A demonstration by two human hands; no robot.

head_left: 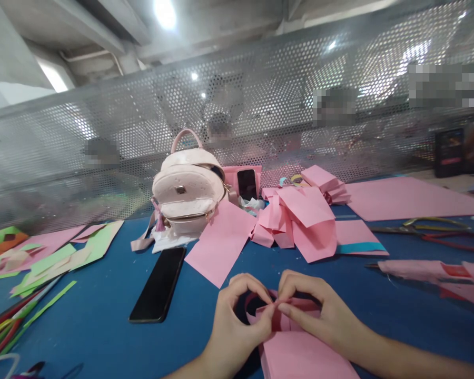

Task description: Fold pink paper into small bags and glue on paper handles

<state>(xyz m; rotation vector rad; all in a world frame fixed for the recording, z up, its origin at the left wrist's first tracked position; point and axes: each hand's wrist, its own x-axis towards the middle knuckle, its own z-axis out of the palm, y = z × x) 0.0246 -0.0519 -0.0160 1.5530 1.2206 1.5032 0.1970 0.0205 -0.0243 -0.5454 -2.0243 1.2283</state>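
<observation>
A folded pink paper piece (300, 350) sits low in the middle of the head view, with a flat front and a looped strip at its back. My left hand (240, 313) pinches its upper edge between thumb and fingertips. Right beside it, my right hand (312, 305) pinches the same edge, and the fingertips of both hands almost meet. The pinched spot is partly hidden by the fingers. Beyond the hands lies a loose pink sheet (223, 239), with a heap of folded pink paper (300, 218) to its right.
A black phone (158, 284) lies left of my hands. Behind it stands a pale pink backpack (187, 189). To the right are scissors (430, 229) and a pink glue gun (430, 273). Green paper (98, 245) lies left; a perforated metal screen (260, 116) runs along the back.
</observation>
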